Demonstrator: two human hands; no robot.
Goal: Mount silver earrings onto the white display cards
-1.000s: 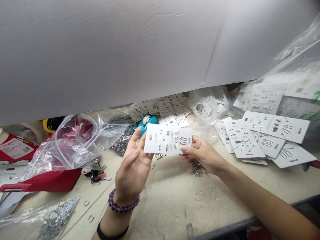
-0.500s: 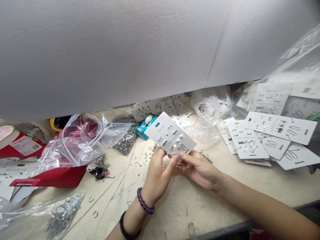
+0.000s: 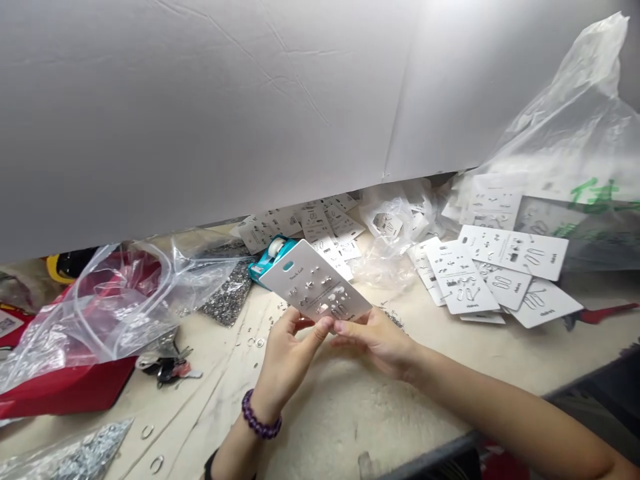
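A white earring card (image 3: 305, 277) with several small silver earrings on it is held tilted above the table. My left hand (image 3: 295, 347) pinches its lower edge, the thumb in front and the fingers behind. Close beside that thumb, my right hand (image 3: 377, 340) grips the card's lower right part the same way. Behind the card, partly covered by it, stands a teal tape dispenser (image 3: 274, 257). Small silver pieces (image 3: 257, 342) are scattered on the table just left of my hands.
A pile of filled earring cards (image 3: 465, 277) lies to the right, beside a clear plastic bag (image 3: 575, 153). More cards (image 3: 315, 230) lie at the back. On the left are a bag of tiny metal parts (image 3: 227, 297), keys (image 3: 173, 367) and a red pouch (image 3: 75, 387). A white panel (image 3: 250, 113) overhangs the table.
The view has swung to the right, so things appear farther left. Both hands still hold the card, which now leans back more, and my right thumb has come closer to my left.
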